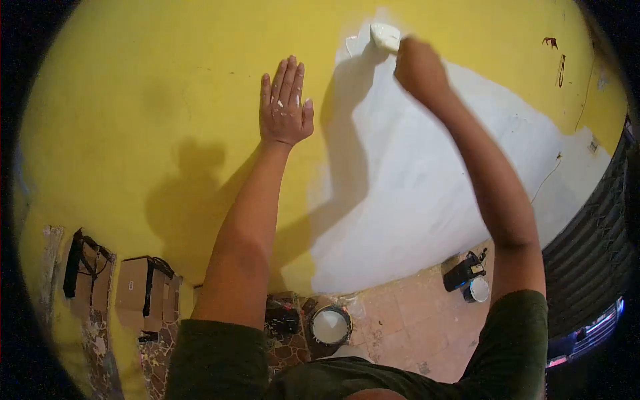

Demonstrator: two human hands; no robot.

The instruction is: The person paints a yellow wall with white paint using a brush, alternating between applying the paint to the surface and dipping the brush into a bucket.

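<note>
My left hand point(285, 103) lies flat against the yellow wall point(147, 100), fingers spread slightly and flecked with white paint; it holds nothing. Raised higher, my right hand point(417, 63) is closed around a paintbrush point(385, 35) loaded with white paint, its bristles pressed to the wall at the top edge of the white painted patch point(413, 180). That patch spreads from the brush down to the floor on the right side. The brush handle is hidden inside my fist.
An open bucket of white paint point(331, 325) stands on the tiled floor below me. A smaller paint can point(477, 289) and a dark object sit to the right. Cardboard boxes point(140, 288) with black straps lean at the wall's base, left. A dark corrugated shutter point(597, 240) borders the right.
</note>
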